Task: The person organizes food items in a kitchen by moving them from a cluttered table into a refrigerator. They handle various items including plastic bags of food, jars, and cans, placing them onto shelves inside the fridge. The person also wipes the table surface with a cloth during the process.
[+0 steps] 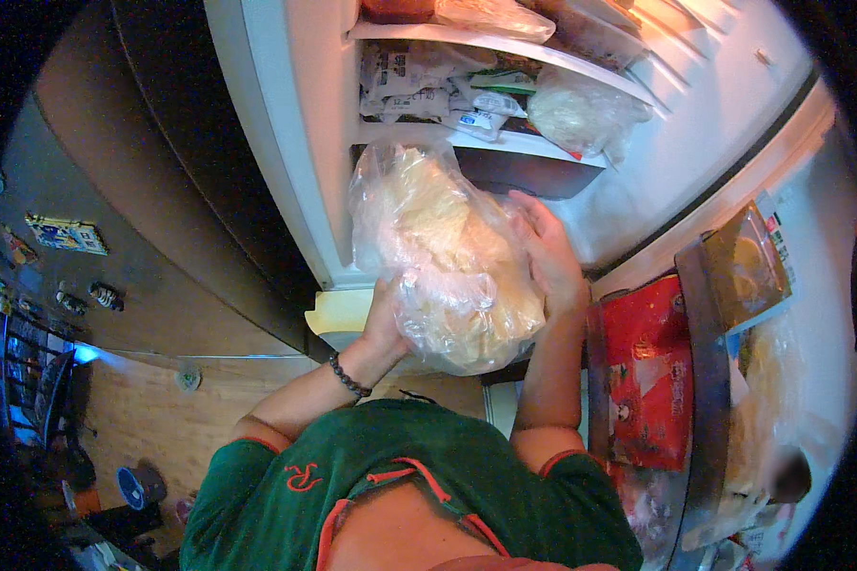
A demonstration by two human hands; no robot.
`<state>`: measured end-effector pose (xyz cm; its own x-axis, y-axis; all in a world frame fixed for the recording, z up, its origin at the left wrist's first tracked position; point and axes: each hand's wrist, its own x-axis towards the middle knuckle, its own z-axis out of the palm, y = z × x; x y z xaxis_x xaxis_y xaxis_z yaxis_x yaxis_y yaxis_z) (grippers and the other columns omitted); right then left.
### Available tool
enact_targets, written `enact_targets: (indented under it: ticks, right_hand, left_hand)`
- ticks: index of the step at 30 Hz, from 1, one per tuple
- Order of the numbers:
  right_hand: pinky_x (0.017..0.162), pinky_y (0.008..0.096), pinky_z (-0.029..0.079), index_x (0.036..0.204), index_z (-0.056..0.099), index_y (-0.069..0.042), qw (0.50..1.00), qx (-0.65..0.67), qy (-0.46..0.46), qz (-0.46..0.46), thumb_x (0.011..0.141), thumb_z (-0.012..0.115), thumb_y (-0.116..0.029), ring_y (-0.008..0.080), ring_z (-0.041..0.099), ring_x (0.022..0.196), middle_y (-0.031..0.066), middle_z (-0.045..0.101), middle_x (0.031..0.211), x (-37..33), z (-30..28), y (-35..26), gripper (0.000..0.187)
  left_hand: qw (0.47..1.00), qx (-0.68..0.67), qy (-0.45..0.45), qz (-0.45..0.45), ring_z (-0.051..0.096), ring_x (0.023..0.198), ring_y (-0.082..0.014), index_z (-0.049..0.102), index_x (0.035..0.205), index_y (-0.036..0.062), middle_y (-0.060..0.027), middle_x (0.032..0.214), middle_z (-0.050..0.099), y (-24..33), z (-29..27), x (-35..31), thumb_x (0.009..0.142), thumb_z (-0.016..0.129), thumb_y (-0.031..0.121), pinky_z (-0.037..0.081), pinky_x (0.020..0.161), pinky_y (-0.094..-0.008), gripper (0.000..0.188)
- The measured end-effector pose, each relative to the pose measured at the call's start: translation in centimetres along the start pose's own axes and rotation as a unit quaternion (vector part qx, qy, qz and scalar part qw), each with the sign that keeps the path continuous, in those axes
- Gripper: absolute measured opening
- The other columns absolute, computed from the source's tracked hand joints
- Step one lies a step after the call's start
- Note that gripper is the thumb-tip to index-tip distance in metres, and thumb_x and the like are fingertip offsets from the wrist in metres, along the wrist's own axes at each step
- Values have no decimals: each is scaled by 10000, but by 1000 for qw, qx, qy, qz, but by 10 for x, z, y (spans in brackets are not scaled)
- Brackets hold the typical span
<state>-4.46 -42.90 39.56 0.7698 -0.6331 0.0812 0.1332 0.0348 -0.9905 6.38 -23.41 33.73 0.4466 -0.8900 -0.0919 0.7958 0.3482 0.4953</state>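
Note:
A large clear plastic bag (438, 257) full of pale yellowish, lumpy contents is held up in front of an open fridge or freezer compartment. What the contents are, I cannot make out. My left hand (387, 322) grips the bag's lower left side, its fingers mostly hidden behind the plastic; a dark bead bracelet circles that wrist. On the other side, my right hand (550, 252) presses along the bag's right edge with fingers pointing upward. Behind the bag, a shelf (533, 141) carries several white packets (405, 95) and a knotted clear bag (586, 109).
At right the open door (828, 219) has racks with a red package (647, 371) and a brown packet (747, 262). A dark closed door (152, 238) with magnets (67, 234) stands at left. Below the shelf sits a dark drawer (524, 171). A blue bin (141, 485) is on the wooden floor.

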Motion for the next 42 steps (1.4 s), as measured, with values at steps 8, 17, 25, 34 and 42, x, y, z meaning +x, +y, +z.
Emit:
enact_targets:
  ticks: [8,17,25,34,42]
  right_hand:
    - [856,300,461,1286,458,-31,926,-334,-147,-93,832,606,-59,181,574,992,111,563,1173,29,18,-25,478]
    - [861,398,455,1140,561,-21,792,-567,-14,-226,770,652,-106,370,583,991,190,621,1051,30,17,-39,391]
    - [723,395,478,930,629,-43,744,-558,211,-301,793,618,-113,313,612,832,144,636,908,31,-15,31,154]
    - [830,344,459,975,631,5,869,-285,295,-276,849,526,-121,264,586,927,143,625,989,18,-34,45,206]
    - [1063,452,230,1283,434,-5,785,-509,222,-274,832,601,-264,302,353,1268,159,438,1324,-48,25,31,546]
  left_hand:
    - [996,44,65,-33,546,1093,-227,432,1258,12,-106,1212,533,-27,2,3,937,488,306,470,927,-398,439]
    - [985,-32,95,-140,549,1048,-187,481,1226,73,-62,1166,560,-37,21,48,964,430,251,495,858,-322,321]
    - [966,54,-39,-248,553,1061,-233,474,1231,102,-84,1164,557,-43,38,74,944,482,268,473,906,-424,331]
    - [952,-22,-128,-279,470,1206,-323,414,1239,-47,-206,1270,491,13,0,37,980,367,373,410,1006,-431,496]
    - [976,-65,-117,-172,456,1213,-321,420,1227,-10,-187,1262,495,11,0,42,973,367,408,395,1014,-426,492]
